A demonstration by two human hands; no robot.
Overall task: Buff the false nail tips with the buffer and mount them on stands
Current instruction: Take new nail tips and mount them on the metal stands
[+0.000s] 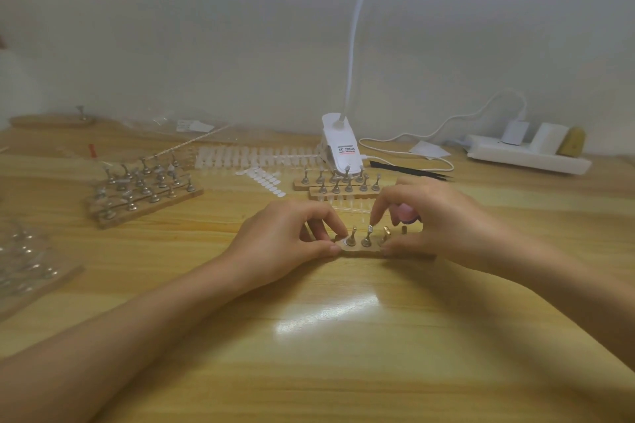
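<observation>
Left hand [292, 237]: thumb and curled fingers pinch the left end of the wooden strip [360, 253], holding it flat on the table [343, 336]
Right hand [433, 216]: index fingertip down on the head of the 2nd stand from the left; thumb against the strip's near edge; the tucked fingers grip the pink buffer [407, 213], mostly hidden in the palm
Nail tip [370, 227]: a small pale piece on that 2nd stand, right under the index fingertip (too small to tell how it sits)
Stands [351, 240]: 4 show on the strip, upright in 1 row; the 2 on the right are partly covered by the right hand
Behind the hands: 2 more stand strips [338, 187] side by side, just in front of the white clip lamp [338, 148]; a clear rack of tips [347, 204] lies between those strips and the hands
Left: a cluster of stand boards [144, 192], some stands carrying tips; beyond it, long rows of loose tips [257, 154]; a sheet of white tabs [266, 180] beside them
Right rear: black tweezers [412, 171] near the lamp; a power strip [525, 153] by the wall, a white cable [446, 120] running from it
Near left edge: clear plastic packaging [20, 251] over another board; blurred
</observation>
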